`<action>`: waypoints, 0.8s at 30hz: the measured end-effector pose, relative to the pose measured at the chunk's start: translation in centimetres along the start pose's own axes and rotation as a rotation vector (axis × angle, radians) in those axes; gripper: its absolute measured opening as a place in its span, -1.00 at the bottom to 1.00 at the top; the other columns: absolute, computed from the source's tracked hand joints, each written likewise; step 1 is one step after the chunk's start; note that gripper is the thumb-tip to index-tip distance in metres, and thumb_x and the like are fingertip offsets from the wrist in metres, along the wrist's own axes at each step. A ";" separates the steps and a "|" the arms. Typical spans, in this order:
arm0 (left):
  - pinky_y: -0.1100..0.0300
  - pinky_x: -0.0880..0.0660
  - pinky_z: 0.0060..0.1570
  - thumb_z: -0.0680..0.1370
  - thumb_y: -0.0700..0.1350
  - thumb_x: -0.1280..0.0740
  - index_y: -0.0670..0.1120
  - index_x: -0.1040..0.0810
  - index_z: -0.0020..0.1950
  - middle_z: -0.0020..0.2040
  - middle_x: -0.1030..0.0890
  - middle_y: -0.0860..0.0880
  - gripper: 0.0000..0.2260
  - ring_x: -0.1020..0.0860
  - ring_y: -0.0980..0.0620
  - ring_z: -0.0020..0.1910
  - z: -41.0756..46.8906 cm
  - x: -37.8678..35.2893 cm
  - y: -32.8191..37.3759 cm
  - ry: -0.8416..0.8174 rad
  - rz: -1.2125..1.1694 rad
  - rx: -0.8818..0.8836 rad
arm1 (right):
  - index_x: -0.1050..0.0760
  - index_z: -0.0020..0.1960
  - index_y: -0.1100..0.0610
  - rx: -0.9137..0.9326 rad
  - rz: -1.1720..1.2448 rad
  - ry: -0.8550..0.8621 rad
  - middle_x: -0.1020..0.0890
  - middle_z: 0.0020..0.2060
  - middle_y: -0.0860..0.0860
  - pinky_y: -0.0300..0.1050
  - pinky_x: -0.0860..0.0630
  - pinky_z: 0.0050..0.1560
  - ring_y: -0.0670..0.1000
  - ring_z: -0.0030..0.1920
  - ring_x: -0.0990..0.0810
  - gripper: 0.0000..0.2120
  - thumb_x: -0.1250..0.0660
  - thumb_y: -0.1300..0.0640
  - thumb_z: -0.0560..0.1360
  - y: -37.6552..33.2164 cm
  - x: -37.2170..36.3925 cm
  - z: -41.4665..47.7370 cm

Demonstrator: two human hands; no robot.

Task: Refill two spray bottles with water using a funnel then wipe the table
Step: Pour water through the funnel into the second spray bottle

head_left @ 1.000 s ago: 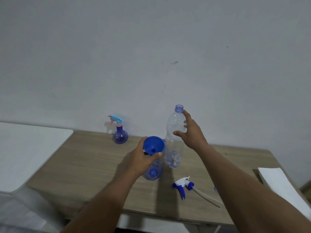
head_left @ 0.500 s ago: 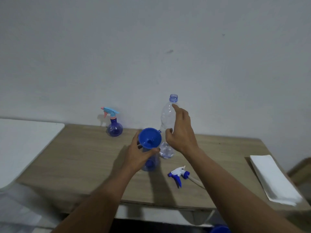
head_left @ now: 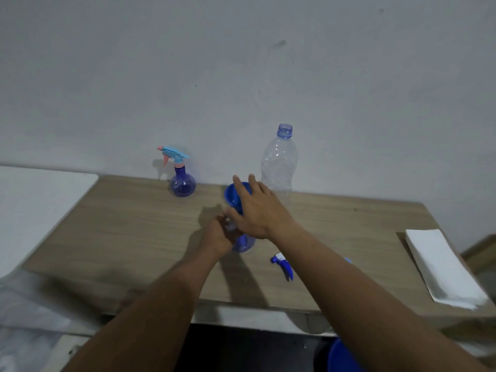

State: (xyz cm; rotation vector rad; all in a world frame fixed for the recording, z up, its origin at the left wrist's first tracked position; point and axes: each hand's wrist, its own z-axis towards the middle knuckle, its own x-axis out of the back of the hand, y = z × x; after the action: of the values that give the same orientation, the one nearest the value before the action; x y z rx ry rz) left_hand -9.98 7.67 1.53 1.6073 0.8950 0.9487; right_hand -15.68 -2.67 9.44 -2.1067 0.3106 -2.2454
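A round blue spray bottle [head_left: 243, 244] with no top stands mid-table, a blue funnel [head_left: 234, 196] in its neck. My left hand [head_left: 218, 236] is wrapped around that bottle. My right hand [head_left: 257, 208] lies over the funnel with its fingers spread on the rim. Behind them a clear plastic water bottle [head_left: 279, 162] stands uncapped, with no hand on it. A second spray bottle [head_left: 181, 178] with a light-blue trigger top stands at the back left. A loose blue and white trigger head [head_left: 281, 265] lies on the wooden table [head_left: 134, 232], partly under my right forearm.
A stack of white paper towels [head_left: 442, 267] lies at the table's right end. A white surface [head_left: 35, 205] adjoins the table on the left. A grey wall runs right behind the table. Something blue and round [head_left: 342, 357] sits on the floor below.
My right hand let go of the water bottle, which now stands alone at the back, and came down onto the funnel. My left hand slid from the funnel down to the spray bottle.
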 end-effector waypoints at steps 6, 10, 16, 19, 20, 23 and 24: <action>0.52 -0.44 -0.23 0.44 -0.10 -0.51 0.20 -0.41 -0.06 -0.16 -0.48 0.30 -0.69 -0.49 0.34 -0.20 0.3 -0.2 0.1 -0.016 -0.182 0.284 | -0.02 0.63 0.03 -0.078 0.133 -0.065 -0.30 0.41 0.18 0.09 -0.49 0.25 0.25 0.25 -0.51 -0.17 -0.33 -0.24 0.54 0.5 1.2 1.4; 0.23 -0.52 0.01 0.44 -0.19 -0.50 -0.04 -0.51 0.03 -0.03 -0.58 0.04 -0.75 -0.56 0.13 -0.07 0.3 0.2 -0.7 -0.029 -0.120 0.229 | -0.02 0.63 0.06 -0.138 0.313 -0.095 -0.25 0.40 0.11 0.02 -0.51 0.24 0.16 0.23 -0.50 0.01 -0.53 -0.17 0.40 1.0 2.0 2.0; 0.03 -0.58 -0.01 0.57 -0.24 -0.31 -0.19 -0.57 -0.05 -0.10 -0.58 -0.10 -0.95 -0.58 -0.01 -0.16 0.7 0.2 -0.5 0.051 -0.291 0.265 | -0.30 0.44 0.12 -0.157 0.303 -0.049 -0.30 0.28 0.06 -0.06 -0.53 0.04 0.10 0.06 -0.53 -0.19 -0.53 -0.24 0.37 1.4 1.3 2.0; 0.04 -0.57 0.01 0.54 -0.23 -0.35 -0.18 -0.58 -0.05 -0.11 -0.59 -0.09 -0.96 -0.60 0.01 -0.17 0.7 0.4 -0.5 0.037 -0.077 0.133 | -0.28 0.46 0.09 -0.169 0.271 -0.013 -0.31 0.27 0.07 0.00 -0.55 0.05 0.14 0.07 -0.55 -0.19 -0.48 -0.28 0.39 1.2 0.9 2.0; 0.05 -0.58 -0.05 0.53 -0.23 -0.36 -0.18 -0.59 -0.06 -0.14 -0.61 -0.10 -0.96 -0.63 0.01 -0.22 0.7 0.4 -0.6 0.022 -0.072 0.137 | -0.30 0.44 0.10 -0.178 0.258 -0.004 -0.31 0.25 0.07 0.02 -0.55 0.05 0.16 0.06 -0.55 -0.21 -0.47 -0.29 0.40 1.1 0.8 2.0; 0.10 -0.63 -0.23 0.53 -0.16 -0.36 -0.20 -0.59 -0.07 -0.33 -0.68 -0.07 -0.90 -0.67 0.02 -0.37 0.3 0.8 -0.8 0.007 -0.155 0.081 | -0.35 0.40 0.09 -0.213 0.270 -0.031 -0.28 0.24 0.09 0.03 -0.55 0.06 0.19 0.02 -0.57 -0.27 -0.45 -0.28 0.40 0.8 0.9 2.0; 0.11 -0.63 -0.27 0.54 -0.15 -0.35 -0.20 -0.58 -0.08 -0.38 -0.67 -0.05 -0.89 -0.67 0.03 -0.39 0.4 0.6 -0.8 -0.001 -0.177 0.077 | -0.36 0.39 0.08 -0.223 0.287 -0.041 -0.27 0.23 0.08 0.02 -0.55 0.04 0.19 -0.01 -0.58 -0.28 -0.46 -0.27 0.39 0.8 1.1 1.9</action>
State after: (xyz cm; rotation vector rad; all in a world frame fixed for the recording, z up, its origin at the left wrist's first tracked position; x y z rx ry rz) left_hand -9.47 8.26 0.79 1.5639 1.0653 0.7976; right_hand -13.92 -3.90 10.49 -2.0438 0.8379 -2.0819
